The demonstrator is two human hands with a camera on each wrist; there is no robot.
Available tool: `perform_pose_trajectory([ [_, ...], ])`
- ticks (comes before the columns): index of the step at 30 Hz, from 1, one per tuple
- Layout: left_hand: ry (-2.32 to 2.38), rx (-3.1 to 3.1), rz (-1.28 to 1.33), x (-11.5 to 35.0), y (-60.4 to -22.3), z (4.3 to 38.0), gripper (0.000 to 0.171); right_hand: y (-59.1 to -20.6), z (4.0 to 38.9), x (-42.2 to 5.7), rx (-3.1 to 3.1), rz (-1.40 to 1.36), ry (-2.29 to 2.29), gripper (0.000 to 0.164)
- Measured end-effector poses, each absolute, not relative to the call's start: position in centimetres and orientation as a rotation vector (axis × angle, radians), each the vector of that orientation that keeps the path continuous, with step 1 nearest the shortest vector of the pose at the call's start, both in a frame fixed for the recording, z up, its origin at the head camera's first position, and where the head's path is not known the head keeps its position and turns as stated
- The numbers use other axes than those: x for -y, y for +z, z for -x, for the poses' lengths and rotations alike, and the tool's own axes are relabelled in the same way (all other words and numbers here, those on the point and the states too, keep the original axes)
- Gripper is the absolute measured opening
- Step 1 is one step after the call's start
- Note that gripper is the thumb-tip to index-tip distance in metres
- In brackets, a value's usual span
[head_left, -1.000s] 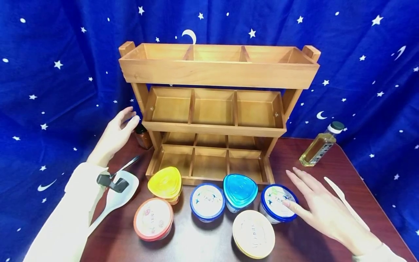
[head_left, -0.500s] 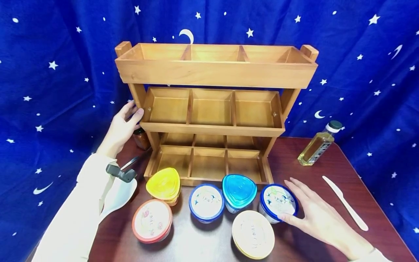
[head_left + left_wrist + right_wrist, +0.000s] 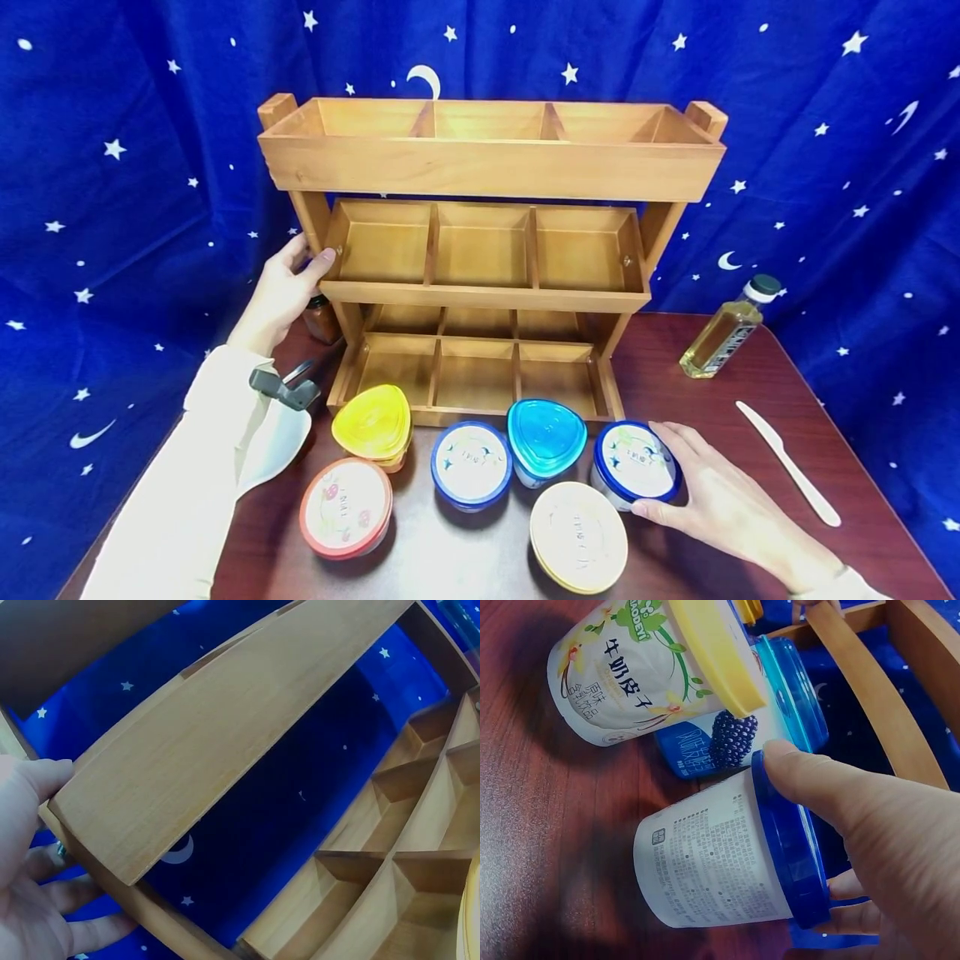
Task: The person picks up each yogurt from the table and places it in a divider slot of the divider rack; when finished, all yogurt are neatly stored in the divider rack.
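My left hand grips the left side of the three-tier wooden rack at its middle tray. In the left wrist view, the thumb lies at the tray's corner and the other fingers are behind the side post. My right hand holds the rightmost blue-lidded yogurt tub by its lid, thumb on the near side and fingers on the far side. That tub's printed white wall faces the right wrist camera. Close by it are a tub with a turquoise lid and a cream-lidded tub.
Further left stand another blue-lidded tub, a yellow-lidded tub and a red-lidded tub. A spice jar and a white spatula are by the left arm. An oil bottle and white knife lie right.
My left hand has moved right and taken hold of the rack's side. My right hand has come down around the blue-lidded yogurt tub, which stays in place.
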State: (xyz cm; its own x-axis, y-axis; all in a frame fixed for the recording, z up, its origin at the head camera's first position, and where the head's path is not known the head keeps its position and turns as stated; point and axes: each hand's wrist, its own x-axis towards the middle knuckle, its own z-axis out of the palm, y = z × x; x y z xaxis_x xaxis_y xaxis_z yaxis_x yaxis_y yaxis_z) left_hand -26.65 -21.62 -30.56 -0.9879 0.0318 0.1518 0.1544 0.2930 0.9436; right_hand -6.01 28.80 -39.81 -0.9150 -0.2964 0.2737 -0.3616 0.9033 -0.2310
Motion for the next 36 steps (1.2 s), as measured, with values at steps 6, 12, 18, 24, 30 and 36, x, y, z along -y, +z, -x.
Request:
perform_pose_trajectory([
  [6,-1.811,2.461,0.172,21.6,-30.4,26.4,0.059,-40.1,6.2,-28.7,2.851,-0.476,0.450,0.100],
  [12,-1.805,2.458,0.161,21.5,-30.4,26.4,0.057,-40.3,6.3,-28.6,2.843,-0.464,0.528,0.098],
  [18,-1.767,2.466,0.166,21.6,-30.4,26.2,0.056,-40.5,6.4,-28.6,2.832,-0.430,0.575,0.093],
  [24,-1.759,2.453,0.170,21.4,-30.6,26.2,0.055,-40.0,6.3,-29.4,2.792,-0.400,0.634,0.092],
  [30,-1.750,2.454,0.182,21.3,-30.7,26.3,0.057,-37.6,7.1,-30.7,2.736,-0.350,0.632,0.091],
  [36,-1.760,2.446,0.184,21.3,-30.8,26.5,0.057,-35.3,9.5,-30.8,2.704,-0.352,0.723,0.092],
])
